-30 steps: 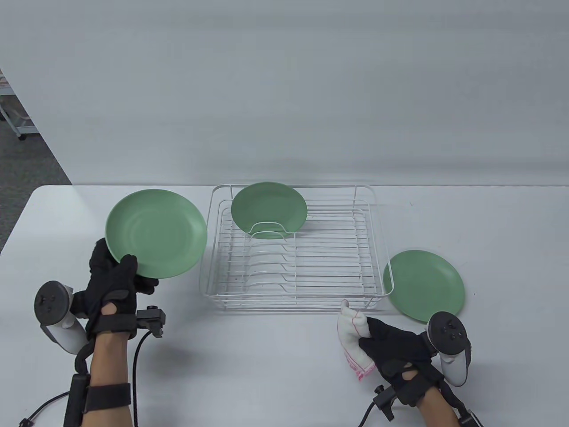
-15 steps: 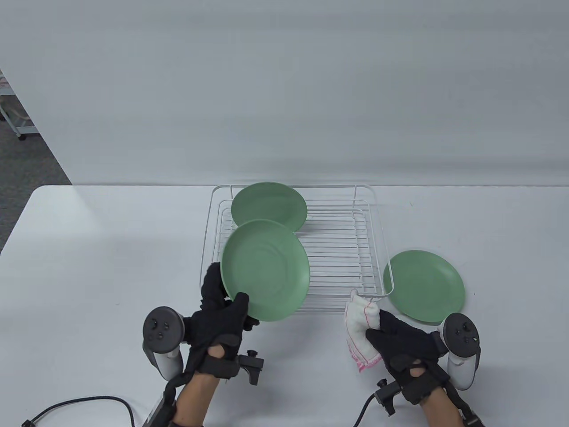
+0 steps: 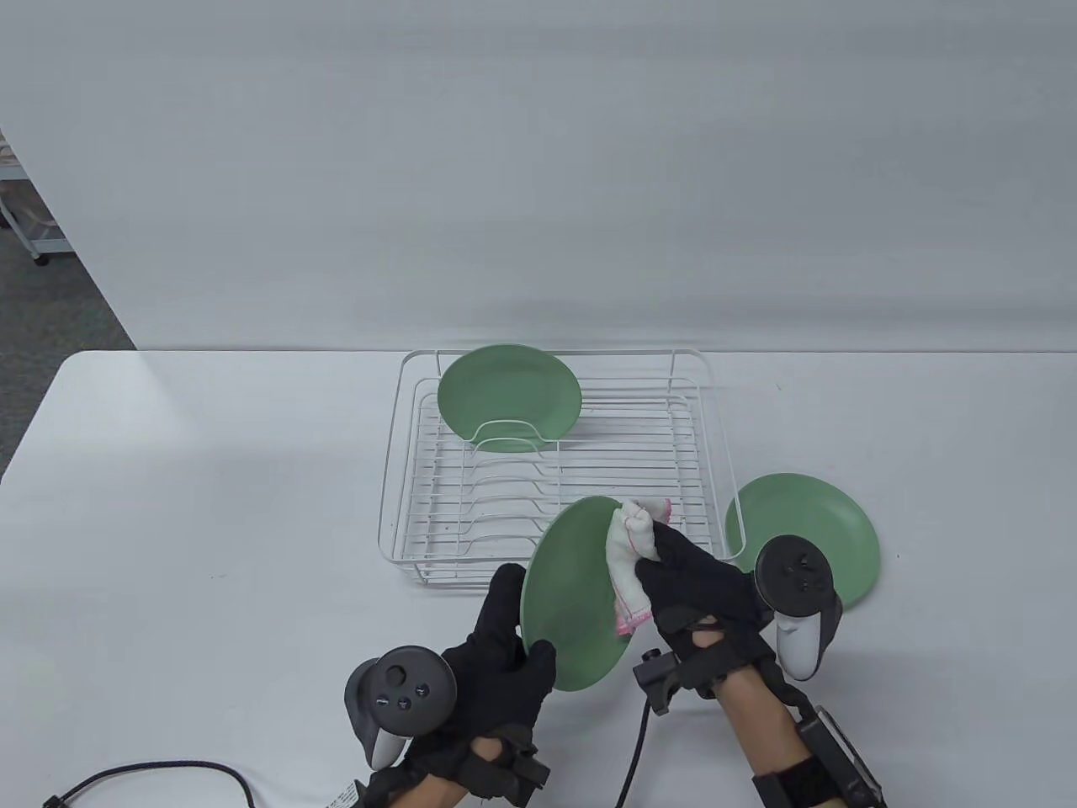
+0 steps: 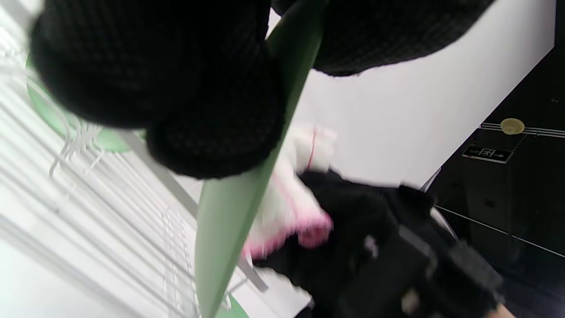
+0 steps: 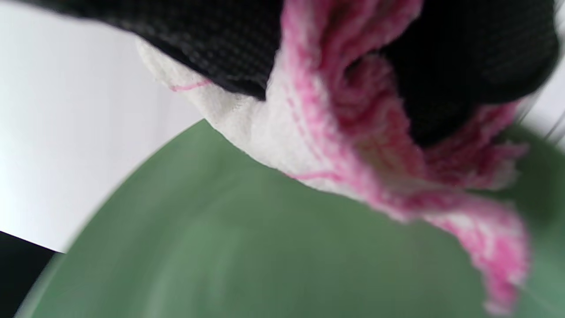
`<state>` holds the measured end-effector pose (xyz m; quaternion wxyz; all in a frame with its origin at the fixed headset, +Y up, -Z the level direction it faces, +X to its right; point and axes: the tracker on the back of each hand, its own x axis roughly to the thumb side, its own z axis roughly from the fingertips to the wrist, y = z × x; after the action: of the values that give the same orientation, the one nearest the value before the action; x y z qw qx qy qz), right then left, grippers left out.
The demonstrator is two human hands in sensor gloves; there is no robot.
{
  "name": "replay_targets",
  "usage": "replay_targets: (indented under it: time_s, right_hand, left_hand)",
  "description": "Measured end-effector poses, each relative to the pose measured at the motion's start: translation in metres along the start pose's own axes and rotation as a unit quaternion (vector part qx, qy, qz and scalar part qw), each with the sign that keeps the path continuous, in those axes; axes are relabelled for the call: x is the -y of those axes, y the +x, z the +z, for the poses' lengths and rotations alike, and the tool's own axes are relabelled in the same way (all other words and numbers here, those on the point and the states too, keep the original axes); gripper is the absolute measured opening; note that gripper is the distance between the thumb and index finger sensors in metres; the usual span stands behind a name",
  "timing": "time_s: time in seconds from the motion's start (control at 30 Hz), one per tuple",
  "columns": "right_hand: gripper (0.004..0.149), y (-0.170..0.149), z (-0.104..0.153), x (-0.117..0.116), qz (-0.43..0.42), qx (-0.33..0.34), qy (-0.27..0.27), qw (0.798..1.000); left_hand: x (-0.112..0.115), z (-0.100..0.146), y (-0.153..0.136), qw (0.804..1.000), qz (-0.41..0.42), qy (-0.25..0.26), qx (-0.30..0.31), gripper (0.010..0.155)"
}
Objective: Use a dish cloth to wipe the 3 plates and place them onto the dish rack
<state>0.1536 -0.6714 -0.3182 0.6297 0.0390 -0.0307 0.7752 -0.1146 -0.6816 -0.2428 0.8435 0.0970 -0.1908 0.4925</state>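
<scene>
My left hand (image 3: 496, 665) grips the tilted green plate (image 3: 568, 598) by its lower rim, just in front of the rack (image 3: 551, 471). My right hand (image 3: 698, 589) clutches the cloth (image 3: 631, 560), pressed against the plate's face. A second plate (image 3: 820, 526) lies on the bench (image 3: 210, 505) right of the rack; a third (image 3: 509, 396) stands in the rack's far slots.

One sign (image 4: 487, 153) is seen in the left wrist view, mounted on a dark wall near the right edge: a small dark plate with a running-figure pictogram and an arrow pointing right, exit-sign style. Its small lettering is too blurred to be read. No other text, brand or number can be made out.
</scene>
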Motion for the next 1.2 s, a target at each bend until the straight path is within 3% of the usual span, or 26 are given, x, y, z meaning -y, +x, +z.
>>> replay_targets:
  time_s: [0.07, 0.13, 0.2, 0.33, 0.4, 0.6, 0.73, 0.87, 1.07, 1.2]
  right_hand:
    - [0.050, 0.007, -0.001, -0.007, -0.028, 0.037, 0.013, 0.999]
    - [0.050, 0.016, -0.002, -0.016, -0.056, 0.070, 0.064, 0.994]
    - [0.050, 0.021, 0.001, -0.027, -0.088, 0.075, 0.129, 0.985]
    - [0.049, 0.026, 0.008, -0.040, -0.093, 0.077, 0.201, 0.972]
    - [0.049, 0.026, 0.011, -0.044, -0.068, 0.070, 0.240, 0.966]
    - [0.047, 0.013, 0.010, -0.035, -0.065, 0.005, 0.286, 0.956]
    - [0.046, 0.001, 0.009, -0.026, -0.006, -0.029, 0.315, 0.949]
    - [0.045, -0.008, 0.007, -0.016, 0.037, -0.060, 0.287, 0.955]
    - [0.046, -0.016, 0.006, 0.006, 0.078, -0.085, 0.152, 0.982]
    - [0.047, -0.017, 0.008, 0.017, 0.068, -0.058, 0.061, 0.994]
  left_hand:
    - [0.004, -0.002, 0.000, 1.000, -0.005, -0.018, 0.011, 0.080]
    - [0.005, -0.002, 0.000, 0.999, -0.004, -0.034, 0.015, 0.082]
    - [0.005, -0.002, 0.000, 0.999, 0.000, -0.035, 0.017, 0.083]
    - [0.001, 0.000, 0.001, 1.000, 0.004, -0.015, 0.022, 0.084]
    - [-0.002, 0.001, 0.002, 1.000, 0.006, 0.002, 0.028, 0.085]
    - [-0.001, 0.004, 0.006, 0.999, 0.001, 0.012, 0.050, 0.086]
    - [-0.002, 0.005, 0.007, 0.998, -0.004, 0.024, 0.055, 0.082]
    - [-0.004, 0.006, 0.008, 0.998, -0.015, 0.037, 0.058, 0.081]
    - [-0.003, 0.006, 0.006, 0.998, -0.020, 0.027, 0.055, 0.080]
    - [0.003, 0.005, 0.005, 0.998, -0.017, -0.005, 0.056, 0.079]
